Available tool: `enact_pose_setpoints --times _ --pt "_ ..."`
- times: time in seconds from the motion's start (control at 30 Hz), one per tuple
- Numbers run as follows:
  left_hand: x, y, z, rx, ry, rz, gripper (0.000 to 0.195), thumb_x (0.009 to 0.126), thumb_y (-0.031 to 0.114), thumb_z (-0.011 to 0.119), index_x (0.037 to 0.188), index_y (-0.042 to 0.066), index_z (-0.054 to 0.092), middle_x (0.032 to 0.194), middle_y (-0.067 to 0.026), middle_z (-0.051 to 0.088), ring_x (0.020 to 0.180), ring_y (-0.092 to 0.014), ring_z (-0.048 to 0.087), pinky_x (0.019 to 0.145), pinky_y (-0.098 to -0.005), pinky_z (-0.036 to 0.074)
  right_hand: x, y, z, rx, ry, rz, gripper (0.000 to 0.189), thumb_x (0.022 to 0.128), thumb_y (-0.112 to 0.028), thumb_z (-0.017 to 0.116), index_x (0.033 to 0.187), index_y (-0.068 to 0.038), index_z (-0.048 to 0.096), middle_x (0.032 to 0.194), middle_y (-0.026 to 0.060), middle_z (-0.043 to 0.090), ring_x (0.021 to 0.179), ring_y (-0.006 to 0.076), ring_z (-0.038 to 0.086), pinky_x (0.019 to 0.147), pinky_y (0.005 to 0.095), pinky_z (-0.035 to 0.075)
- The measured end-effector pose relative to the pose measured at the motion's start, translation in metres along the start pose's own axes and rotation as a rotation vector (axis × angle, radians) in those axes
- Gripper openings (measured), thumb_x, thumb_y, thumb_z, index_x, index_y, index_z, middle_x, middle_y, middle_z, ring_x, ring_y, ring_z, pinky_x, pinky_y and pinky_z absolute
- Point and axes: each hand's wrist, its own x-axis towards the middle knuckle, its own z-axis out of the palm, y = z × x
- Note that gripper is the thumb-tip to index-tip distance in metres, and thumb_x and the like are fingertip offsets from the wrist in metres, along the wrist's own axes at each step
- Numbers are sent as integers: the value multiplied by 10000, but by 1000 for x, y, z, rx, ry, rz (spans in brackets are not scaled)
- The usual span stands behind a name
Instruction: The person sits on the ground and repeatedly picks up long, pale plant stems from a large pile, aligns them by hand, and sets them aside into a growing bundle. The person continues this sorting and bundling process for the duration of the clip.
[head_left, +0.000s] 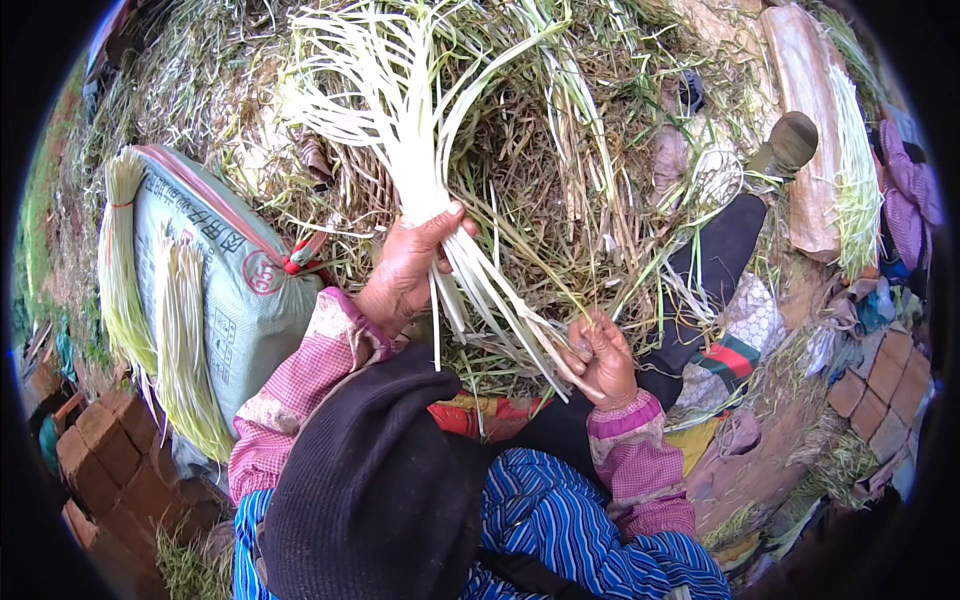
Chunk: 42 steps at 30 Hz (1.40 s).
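Observation:
My left hand (412, 262) is closed around a bundle of long pale yellow-white stalks (420, 165), probably blanched chives. Their thin ends fan out towards the top of the view, and the thicker ends hang below the fist. To the right and lower, my right hand (601, 356) pinches a few withered, brownish stalks (551, 330) that run up to the bundle. Two more bundles lie at the left on a stuffed pale green woven sack: a tied bundle (120, 225) and a shorter bundle (184, 337) beside it.
Loose trimmed leaves and straw (517, 142) cover the ground ahead. The woven sack (277, 330) is knotted with red cloth. Bricks (112, 450) are stacked at lower left. More pale stalks (855, 180) lie by a light-coloured log-like object (802, 135) at right, near my outstretched leg (724, 247).

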Motion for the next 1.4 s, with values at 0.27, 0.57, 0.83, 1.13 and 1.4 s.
enact_pose_setpoints --times 0.27,0.57,0.83,1.13,1.4 --pt "5 65 -71 -146 189 257 171 827 125 560 959 26 514 762 -39 584 570 -69 547 372 -150 397 -69 -25 -37 -189 245 177 179 900 -247 458 796 -107 419 569 -24 314 456 58 275 420 199 268" --pt "-20 196 -66 -372 14 577 114 867 160 507 911 60 538 776 2 591 523 -44 524 369 -138 373 -49 -3 -4 -2137 -168 -102 266 761 -212 599 1012 -130 562 867 104 515 620 254 588 461 354 443" --pt "1 66 -7 -43 182 193 189 786 166 620 928 69 543 688 -8 592 568 -70 549 402 -174 399 100 -111 -11 -1938 493 -641 186 789 -259 600 764 -75 610 680 70 577 585 191 579 527 311 467" --pt "-7 17 3 -28 30 24 208 790 126 603 978 66 536 701 -11 599 548 -55 537 394 -150 341 144 -125 -33 -1208 500 -317 107 775 -108 633 811 -7 624 727 -1 611 634 66 521 617 214 425" --pt "-15 9 9 42 -62 -36 183 760 113 620 927 75 555 761 -15 609 577 -58 521 415 -164 335 57 -73 34 -728 187 -438 92 775 -66 633 834 -10 591 732 12 596 651 62 543 607 177 448"
